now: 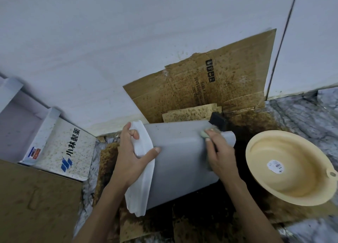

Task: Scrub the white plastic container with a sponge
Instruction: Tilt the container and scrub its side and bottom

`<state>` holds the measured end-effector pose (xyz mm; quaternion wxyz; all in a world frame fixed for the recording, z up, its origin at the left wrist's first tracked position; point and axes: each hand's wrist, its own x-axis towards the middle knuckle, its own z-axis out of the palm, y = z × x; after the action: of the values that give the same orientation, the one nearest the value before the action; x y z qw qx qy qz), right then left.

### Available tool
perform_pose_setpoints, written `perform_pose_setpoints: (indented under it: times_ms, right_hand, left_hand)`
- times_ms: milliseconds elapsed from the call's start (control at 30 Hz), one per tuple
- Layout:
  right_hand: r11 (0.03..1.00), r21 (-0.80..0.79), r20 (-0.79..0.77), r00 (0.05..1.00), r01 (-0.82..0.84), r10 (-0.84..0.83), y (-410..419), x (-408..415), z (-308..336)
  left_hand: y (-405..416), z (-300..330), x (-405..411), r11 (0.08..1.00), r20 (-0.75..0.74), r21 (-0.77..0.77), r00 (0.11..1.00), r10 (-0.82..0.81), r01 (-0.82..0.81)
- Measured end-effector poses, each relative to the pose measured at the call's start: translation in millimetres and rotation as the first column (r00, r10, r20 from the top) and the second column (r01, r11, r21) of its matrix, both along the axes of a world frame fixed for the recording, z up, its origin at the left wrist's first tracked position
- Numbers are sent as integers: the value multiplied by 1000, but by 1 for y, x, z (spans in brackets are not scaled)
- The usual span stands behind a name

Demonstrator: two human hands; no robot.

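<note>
The white plastic container (181, 162) lies on its side over stained cardboard (201, 89) against the wall. The left hand (131, 151) grips its rim, steadying it. The right hand (219, 151) presses the sponge (204, 134) against the upturned wall.

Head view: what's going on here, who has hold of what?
A person is scrubbing a white plastic container that lies on its side over stained cardboard on the floor. The left hand grips the container's rim, fingers curled over the edge and thumb on the outer wall. The right hand presses a small green sponge against the outer wall near the base end. A cream basin sits to the right, apart from the container.
</note>
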<state>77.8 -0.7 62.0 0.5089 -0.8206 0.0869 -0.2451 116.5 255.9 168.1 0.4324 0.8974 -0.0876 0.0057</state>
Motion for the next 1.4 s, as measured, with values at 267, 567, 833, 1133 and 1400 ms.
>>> perform_pose_setpoints:
  times_ms: [267, 567, 833, 1133, 1400]
  right_hand:
    - [868, -225, -142, 896, -443, 421, 74, 23, 78]
    - [835, 66, -425, 742, -546, 518, 79, 55, 102]
    - [833, -314, -189, 890, -456, 415, 81, 0, 64]
    - [820, -322, -384, 857, -474, 344, 101, 59, 80]
    - [790, -274, -65, 830, -548, 553, 87, -6, 64]
  left_hand:
    - [6, 2, -17, 999, 28, -32, 999, -19, 20]
    - [12, -2, -26, 999, 52, 40, 999, 9, -11]
    - [13, -2, -26, 996, 31, 84, 999, -14, 12]
    - [16, -2, -27, 999, 68, 23, 996, -51, 49]
    - [13, -5, -25, 998, 56, -7, 996, -69, 69]
